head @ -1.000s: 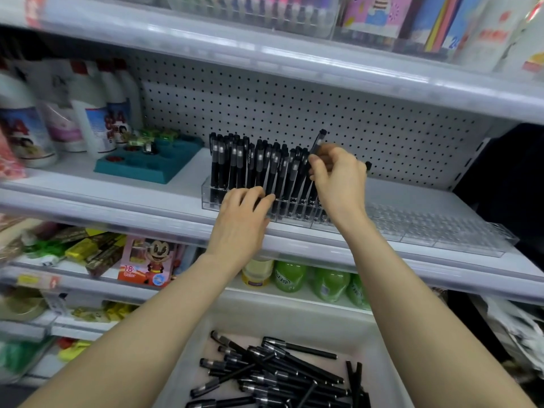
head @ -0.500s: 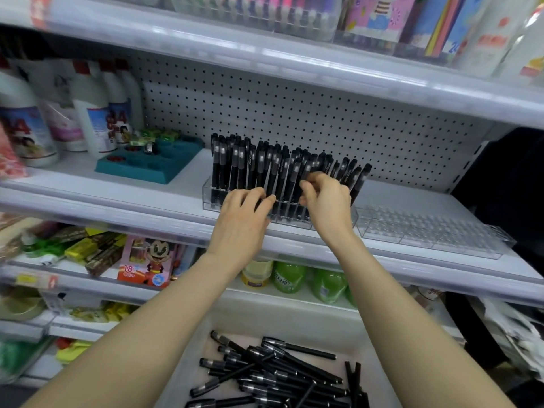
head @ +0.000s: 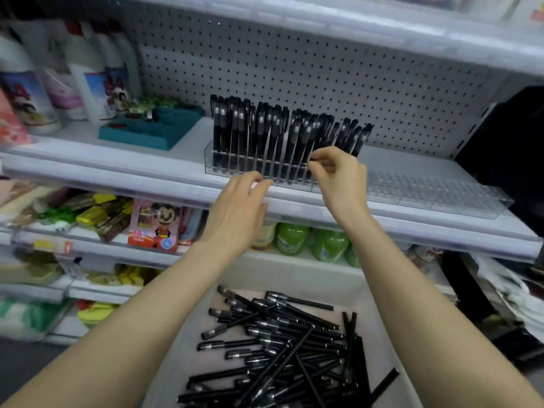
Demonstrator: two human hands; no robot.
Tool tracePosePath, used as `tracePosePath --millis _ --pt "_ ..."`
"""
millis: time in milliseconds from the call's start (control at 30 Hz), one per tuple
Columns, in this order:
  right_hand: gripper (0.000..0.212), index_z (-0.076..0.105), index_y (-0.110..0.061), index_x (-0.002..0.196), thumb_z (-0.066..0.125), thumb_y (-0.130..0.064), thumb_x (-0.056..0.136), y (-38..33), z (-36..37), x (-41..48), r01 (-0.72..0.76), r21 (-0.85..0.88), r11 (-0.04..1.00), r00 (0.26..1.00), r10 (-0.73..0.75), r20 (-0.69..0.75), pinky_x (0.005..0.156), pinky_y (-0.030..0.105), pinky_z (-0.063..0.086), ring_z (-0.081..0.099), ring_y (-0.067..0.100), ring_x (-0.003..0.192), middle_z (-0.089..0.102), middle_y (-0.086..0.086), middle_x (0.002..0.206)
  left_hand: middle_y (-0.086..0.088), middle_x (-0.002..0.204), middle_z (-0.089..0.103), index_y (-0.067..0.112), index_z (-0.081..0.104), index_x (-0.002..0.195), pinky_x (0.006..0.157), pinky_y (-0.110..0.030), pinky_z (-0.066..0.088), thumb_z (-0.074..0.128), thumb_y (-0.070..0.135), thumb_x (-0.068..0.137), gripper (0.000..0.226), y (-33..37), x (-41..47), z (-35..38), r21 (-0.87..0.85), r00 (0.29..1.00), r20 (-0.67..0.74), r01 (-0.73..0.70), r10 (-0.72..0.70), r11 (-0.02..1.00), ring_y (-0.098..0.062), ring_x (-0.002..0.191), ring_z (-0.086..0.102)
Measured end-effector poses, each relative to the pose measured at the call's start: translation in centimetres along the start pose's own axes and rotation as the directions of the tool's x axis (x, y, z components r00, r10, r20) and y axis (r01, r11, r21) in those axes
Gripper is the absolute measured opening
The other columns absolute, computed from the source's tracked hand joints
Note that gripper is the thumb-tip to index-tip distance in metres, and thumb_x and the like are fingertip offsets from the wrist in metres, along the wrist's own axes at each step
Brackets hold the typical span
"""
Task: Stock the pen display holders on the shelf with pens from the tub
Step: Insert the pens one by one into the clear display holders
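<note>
Because the rightmost upright pens (head: 350, 136) lean right in the filled clear holder (head: 235, 169), the right hand (head: 338, 178) could topple them. Its fingers curl just before them, and whether they pinch 1 cannot be told. The left hand (head: 238, 213) hangs loosely curled and empty. Loose pens (head: 279, 343) lie in the near tub (head: 309, 278).

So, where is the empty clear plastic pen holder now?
In the head view, the empty clear plastic pen holder sits on the white shelf at right, beside the clear holder full of black pens, beyond the right hand.
</note>
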State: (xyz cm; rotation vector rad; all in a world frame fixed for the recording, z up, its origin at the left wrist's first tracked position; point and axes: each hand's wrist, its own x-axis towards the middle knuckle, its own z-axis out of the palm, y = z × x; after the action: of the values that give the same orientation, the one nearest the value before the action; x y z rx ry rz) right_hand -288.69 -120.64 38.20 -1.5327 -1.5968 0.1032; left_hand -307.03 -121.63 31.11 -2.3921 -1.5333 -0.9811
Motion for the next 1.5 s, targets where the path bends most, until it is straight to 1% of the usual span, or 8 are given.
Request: tracePosePath --millis 167,267,367,533,767,1100,1333,1500 --pt "0.008 0.072 -0.023 0.081 0.069 -0.016 0.084 2.7 0.7 -7.5 -0.055 0.018 0.998 0.969 0.049 0.242 0.07 0.041 0.058 0.066 0.014 0.064 0.066 -0.009 0.065 -0.009 0.117 0.056 0.014 0.062 0.119 0.084 -0.043 0.05 0.057 0.021 0.089 0.031 0.5 -5.8 2.2 -0.051 0.995 0.089 0.049 -0.044 0.997 -0.031 0.105 0.052" --pt "0.012 0.07 -0.024 0.073 0.069 -0.015 0.08 4.2 1.8 -11.4 -0.084 -0.081 0.993 0.86 0.114 0.497 0.069 0.033 0.058 0.066 0.012 0.06 0.068 -0.006 0.062 -0.005 0.117 0.056 0.02 0.06 0.121 0.085 -0.042 0.048 0.036 0.038 0.093 0.042 0.3 -8.0 4.1 -0.009 0.972 0.22 0.091 -0.087 0.996 -0.029 0.105 0.052" --pt "0.009 0.073 -0.023 0.083 0.071 -0.014 0.082 5.0 2.6 -13.7 -0.013 -0.201 0.98 0.715 0.149 0.683 0.065 0.015 0.043 0.063 0.009 0.072 0.068 -0.007 0.074 -0.002 0.11 0.061 0.023 0.062 0.121 0.087 -0.039 0.042 0.026 0.042 0.096 0.047 -0.1 -8.4 4.5 0.055 0.962 0.262 0.062 -0.074 0.997 -0.029 0.099 0.055" --pt "0.02 0.074 -0.02 0.102 0.072 -0.013 0.083 5.4 3.8 -14.6 0.069 -0.177 0.982 0.598 0.101 0.795 0.08 0.027 0.05 0.063 0.017 0.084 0.071 0.0 0.092 0.0 0.104 0.065 0.023 0.064 0.114 0.087 -0.039 0.038 0.028 0.041 0.097 0.043 0.1 -8.3 4.3 0.061 0.964 0.257 0.055 -0.069 0.997 -0.027 0.096 0.056" --pt "0.014 0.075 -0.025 0.095 0.072 -0.022 0.082 5.8 5.1 -14.7 0.194 -0.218 0.957 0.64 0.045 0.767 0.081 0.034 0.052 0.064 0.025 0.091 0.072 0.003 0.097 0.001 0.103 0.065 0.023 0.064 0.114 0.088 -0.039 0.038 0.028 0.043 0.097 0.045 -0.1 -8.3 4.4 0.022 0.961 0.267 0.062 -0.066 0.998 -0.026 0.096 0.056" --pt "0.007 0.075 -0.024 0.084 0.076 -0.018 0.081 6.8 -1.1 -11.2 -0.02 -0.29 0.957 0.676 0.227 0.702 0.074 0.024 0.054 0.068 0.012 0.07 0.07 -0.007 0.069 0.004 0.114 0.057 0.025 0.059 0.121 0.087 -0.034 0.041 0.034 0.042 0.098 0.038 0.3 -8.1 3.6 -0.162 0.983 0.168 0.096 -0.068 0.982 -0.019 0.109 0.048" --pt "0.004 0.074 -0.013 0.084 0.073 -0.009 0.085 7.5 -4.1 -9.9 -0.285 -0.091 0.954 0.706 0.273 0.653 0.075 0.03 0.06 0.07 0.013 0.063 0.073 0.004 0.068 0.007 0.102 0.059 0.025 0.063 0.109 0.082 -0.032 0.044 0.044 0.047 0.097 0.031 1.4 -8.2 3.1 -0.049 0.975 0.163 -0.143 0.149 0.989 -0.016 0.099 0.05" --pt "0.004 0.076 -0.023 0.086 0.073 -0.019 0.085 6.6 -3.6 -9.9 -0.159 -0.132 0.978 0.732 0.206 0.649 0.082 0.024 0.054 0.067 0.005 0.075 0.073 -0.009 0.077 0.008 0.094 0.062 0.025 0.067 0.101 0.074 -0.03 0.041 0.04 0.042 0.095 0.033 1.3 -7.6 3.7 -0.011 0.972 0.101 -0.211 0.211 0.977 -0.017 0.089 0.052"
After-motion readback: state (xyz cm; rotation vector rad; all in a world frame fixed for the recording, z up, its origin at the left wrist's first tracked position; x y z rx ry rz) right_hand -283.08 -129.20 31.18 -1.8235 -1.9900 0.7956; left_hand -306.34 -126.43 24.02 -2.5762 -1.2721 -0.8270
